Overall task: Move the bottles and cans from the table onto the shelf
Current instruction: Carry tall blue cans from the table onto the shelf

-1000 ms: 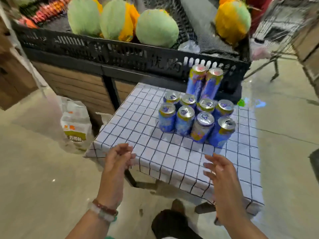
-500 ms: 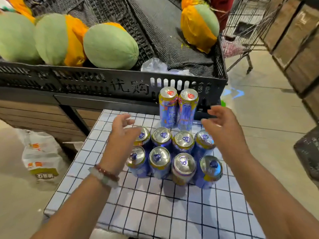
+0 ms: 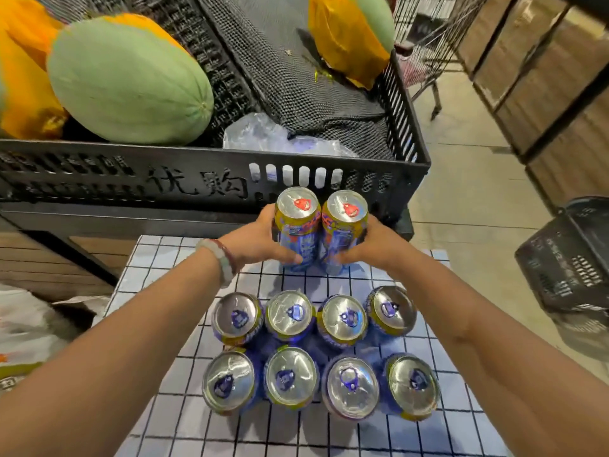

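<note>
Two tall blue-and-yellow cans with red tabs stand side by side at the far end of the checked table (image 3: 184, 420). My left hand (image 3: 253, 242) is wrapped around the left tall can (image 3: 296, 222). My right hand (image 3: 372, 249) grips the right tall can (image 3: 344, 225). The bases of both cans are at the tablecloth. Nearer to me, several shorter blue cans (image 3: 290, 377) with blue tabs stand in two rows between my forearms.
A black slatted display shelf (image 3: 197, 179) with green melons (image 3: 128, 84), orange wrapping and a plastic bag (image 3: 276, 136) rises just behind the table. A black basket (image 3: 566, 258) stands on the floor at right, a shopping cart (image 3: 425, 34) beyond, a white bag (image 3: 23, 331) at left.
Both hands reached forward over the short cans and closed on the two tall cans at the back. The view moved closer to the table and shelf.
</note>
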